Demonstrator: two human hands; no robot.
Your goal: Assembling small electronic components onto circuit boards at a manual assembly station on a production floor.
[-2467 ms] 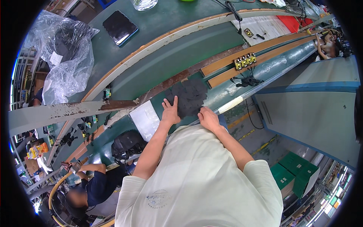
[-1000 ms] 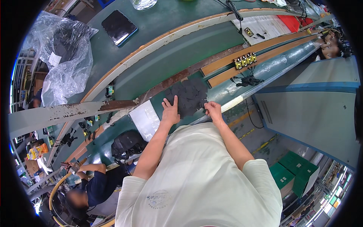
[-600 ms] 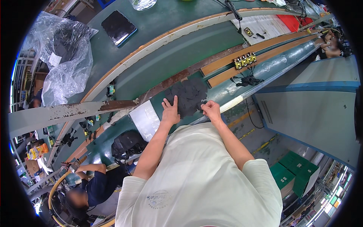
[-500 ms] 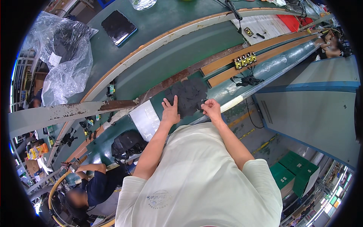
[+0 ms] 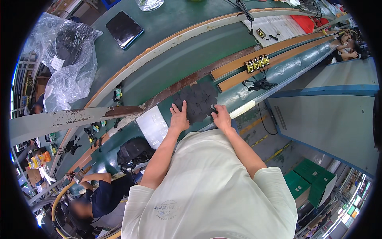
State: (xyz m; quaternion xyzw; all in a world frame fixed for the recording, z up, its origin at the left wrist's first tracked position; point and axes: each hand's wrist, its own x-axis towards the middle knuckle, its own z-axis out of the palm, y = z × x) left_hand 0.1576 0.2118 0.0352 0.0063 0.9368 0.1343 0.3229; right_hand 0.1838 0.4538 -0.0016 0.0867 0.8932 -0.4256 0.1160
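Observation:
A loose layer of thin, flat black pieces is spread on the green bench in front of me. My left hand lies at its left edge, fingers stretched out and apart, the index along the pieces. At the right edge, the thumb and index finger of my right hand close around the tip of a small black piece. How firmly it is held is too small to tell.
A white sheet and a black bag lie to the left. Wooden strips, yellow components and a black cable bundle sit to the right. A tablet and clear plastic bag are farther off. A person works at left.
My right hand has turned and its fingers have shifted slightly at the right edge of the black pieces. The left hand stays in place.

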